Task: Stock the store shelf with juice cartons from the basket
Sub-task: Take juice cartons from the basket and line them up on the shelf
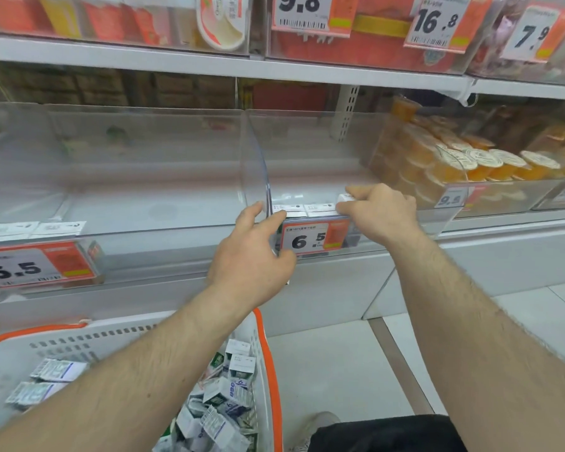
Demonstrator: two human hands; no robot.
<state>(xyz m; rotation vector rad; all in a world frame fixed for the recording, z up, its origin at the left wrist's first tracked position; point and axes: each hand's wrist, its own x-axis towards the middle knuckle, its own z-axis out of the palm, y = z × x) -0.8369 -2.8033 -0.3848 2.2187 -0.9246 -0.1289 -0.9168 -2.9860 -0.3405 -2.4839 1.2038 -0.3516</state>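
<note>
Stocking barely begun: shelf bin holds one front row of juice cartons, basket below left holds many more. Left hand fingers rest relaxed on the leftmost carton by the clear divider; right hand pinches the rightmost carton. Price tag reads 6.5; carton print illegible.
</note>
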